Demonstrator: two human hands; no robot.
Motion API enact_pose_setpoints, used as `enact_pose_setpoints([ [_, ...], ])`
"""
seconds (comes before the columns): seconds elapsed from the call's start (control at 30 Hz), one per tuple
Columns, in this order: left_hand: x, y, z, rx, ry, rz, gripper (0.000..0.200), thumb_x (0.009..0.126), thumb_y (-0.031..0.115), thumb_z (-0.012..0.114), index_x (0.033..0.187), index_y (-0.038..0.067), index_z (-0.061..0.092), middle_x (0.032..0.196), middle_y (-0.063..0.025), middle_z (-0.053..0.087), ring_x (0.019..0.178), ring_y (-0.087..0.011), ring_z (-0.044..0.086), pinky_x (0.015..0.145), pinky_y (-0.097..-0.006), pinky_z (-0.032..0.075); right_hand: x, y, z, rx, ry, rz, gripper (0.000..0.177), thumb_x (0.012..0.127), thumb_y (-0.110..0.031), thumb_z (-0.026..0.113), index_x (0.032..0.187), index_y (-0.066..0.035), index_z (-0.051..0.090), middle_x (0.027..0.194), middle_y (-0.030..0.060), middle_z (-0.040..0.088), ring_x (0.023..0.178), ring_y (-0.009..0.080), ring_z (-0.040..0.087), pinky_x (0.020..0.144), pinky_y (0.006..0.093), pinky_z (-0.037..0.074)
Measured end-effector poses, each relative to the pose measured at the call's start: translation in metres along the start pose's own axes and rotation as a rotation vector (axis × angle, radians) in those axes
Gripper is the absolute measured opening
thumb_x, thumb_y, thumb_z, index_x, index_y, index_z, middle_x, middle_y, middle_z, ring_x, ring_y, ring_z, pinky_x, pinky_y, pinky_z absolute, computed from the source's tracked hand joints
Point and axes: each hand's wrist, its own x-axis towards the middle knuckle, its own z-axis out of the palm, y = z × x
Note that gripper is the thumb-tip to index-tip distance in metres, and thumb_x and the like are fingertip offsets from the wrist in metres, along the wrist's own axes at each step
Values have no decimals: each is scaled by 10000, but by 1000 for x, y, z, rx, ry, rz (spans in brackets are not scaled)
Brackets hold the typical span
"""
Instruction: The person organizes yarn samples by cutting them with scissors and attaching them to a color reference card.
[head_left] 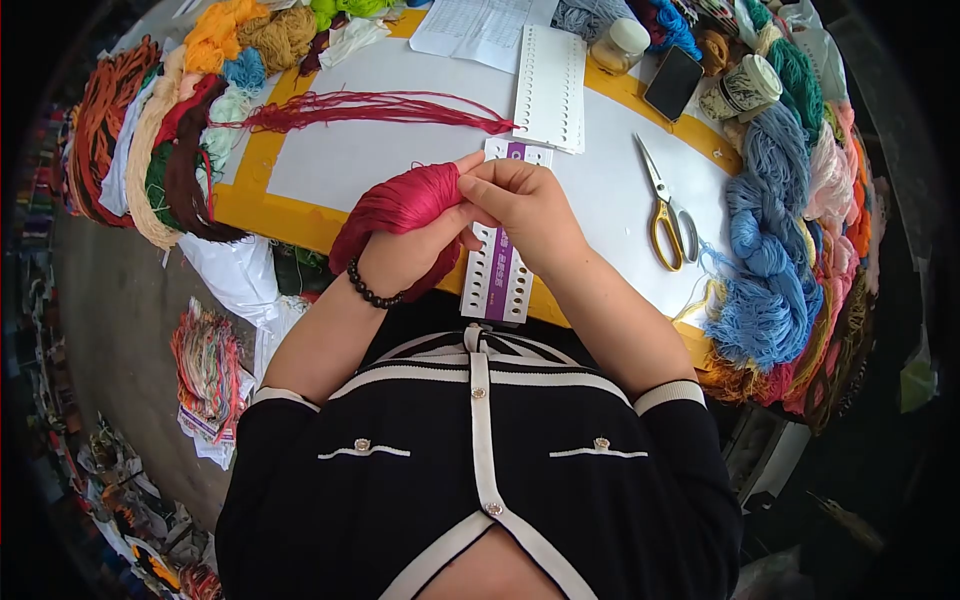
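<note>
A thick skein of crimson thread is looped around my left hand, whose wrist carries a black bead bracelet. My right hand meets it at the skein's right edge, thumb and fingers pinched together; whatever is between the fingertips is too small to make out. Beneath both hands lies a white and purple card with punched holes, partly covered by them. Beyond them, a bundle of long dark red threads stretches across the table to a stack of white hole-punched cards.
Scissors with yellow and grey handles lie open on the right of the white tabletop. A phone, a lidded jar and a patterned cup stand behind. Blue skeins hang right; mixed skeins drape left.
</note>
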Motion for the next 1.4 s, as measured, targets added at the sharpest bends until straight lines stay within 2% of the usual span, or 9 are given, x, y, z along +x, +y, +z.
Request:
enact_pose_setpoints([
  [0.33, 0, -6, -12, -70, 10, -52, 452, 914, 80, 495, 1355, 3, 428, 936, -51, 651, 556, -38, 491, 522, -164, 416, -3, 3, 1, 170, 3, -65, 141, 902, -128, 592, 936, 3, 631, 909, 66, 650, 831, 134, 615, 814, 256, 463],
  [0.57, -6, -4, -48, -508, 36, -85, 415, 917, 61, 447, 1330, 20, 448, 1070, -139, 644, 840, -160, 634, 794, -303, 501, -30, -41, -62, 695, -183, -132, 101, 887, -92, 519, 961, -33, 557, 958, 86, 606, 842, 185, 582, 835, 324, 459],
  [0.63, -11, 4, -93, -589, 74, -16, 436, 908, 67, 461, 1342, 52, 437, 1083, -133, 641, 798, -134, 615, 762, -287, 497, -51, -68, -130, 710, 12, -344, 107, 895, -97, 530, 978, -30, 539, 730, -2, 473, 602, 82, 432, 570, 232, 393],
  [0.77, -14, 18, -155, -555, 206, 123, 443, 894, 79, 473, 1336, 67, 445, 1061, -101, 645, 613, -40, 510, 599, -207, 453, -92, -93, -247, -588, 1220, -589, 134, 875, -149, 623, 880, -22, 666, 699, 4, 560, 580, 66, 453, 543, 215, 371],
  [0.87, 4, 19, -144, -371, 136, 48, 383, 883, 86, 499, 1263, 44, 523, 1059, -75, 634, 632, -40, 494, 593, -191, 424, -63, -77, -169, -884, 1135, -611, 152, 860, -159, 649, 909, -24, 699, 804, 33, 658, 672, 99, 558, 621, 239, 438],
  [0.93, 28, 4, -108, -78, 32, 16, 347, 874, 130, 550, 1209, 40, 570, 1047, -51, 633, 683, -64, 507, 614, -187, 424, -26, -29, -143, -818, 664, -321, 192, 860, -150, 640, 1006, -33, 685, 880, 81, 702, 806, 135, 642, 732, 267, 484],
  [1.03, 60, -19, -63, -48, 36, -270, 354, 850, 212, 623, 1169, 60, 598, 1029, -25, 640, 758, -89, 525, 663, -216, 439, 21, 12, -75, -901, 329, -255, 251, 840, -224, 650, 920, 10, 696, 741, 143, 671, 673, 169, 638, 643, 286, 488],
  [1.13, 88, -44, -55, -96, 142, -432, 370, 846, 238, 632, 1173, 72, 587, 1031, -14, 641, 808, -98, 534, 718, -261, 446, 57, 31, -60, -785, 282, -87, 242, 836, -225, 571, 813, -10, 679, 672, 111, 647, 567, 235, 599, 591, 337, 479],
  [1.4, 102, -56, -42, -36, 153, -425, 391, 871, 189, 596, 1225, 40, 523, 1044, -41, 632, 899, -121, 573, 793, -272, 438, 80, 37, -65, -612, 252, 157, 276, 843, -223, 527, 730, -10, 660, 619, 65, 614, 519, 152, 570, 549, 295, 474],
])
